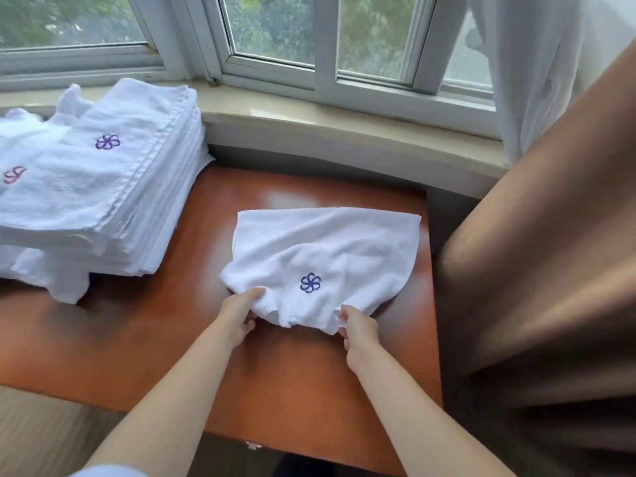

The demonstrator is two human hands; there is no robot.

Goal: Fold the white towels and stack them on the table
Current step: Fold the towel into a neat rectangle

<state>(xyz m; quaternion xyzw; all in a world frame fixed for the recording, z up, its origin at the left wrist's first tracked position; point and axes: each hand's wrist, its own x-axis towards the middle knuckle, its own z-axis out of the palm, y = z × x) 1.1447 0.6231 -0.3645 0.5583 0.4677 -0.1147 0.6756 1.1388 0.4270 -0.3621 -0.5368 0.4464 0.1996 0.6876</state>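
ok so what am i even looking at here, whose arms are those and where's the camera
There is no machine here. The one picture comes from a wide-angle camera worn on a person's head, looking forward and down, so the two bare arms are the wearer's own. The left hand and right hand each pinch the near edge of a white towel with a blue flower mark, which lies on a reddish-brown table. To the left sits a tall stack of folded towels. Behind are a window, a white curtain and, at right, a brown curtain.
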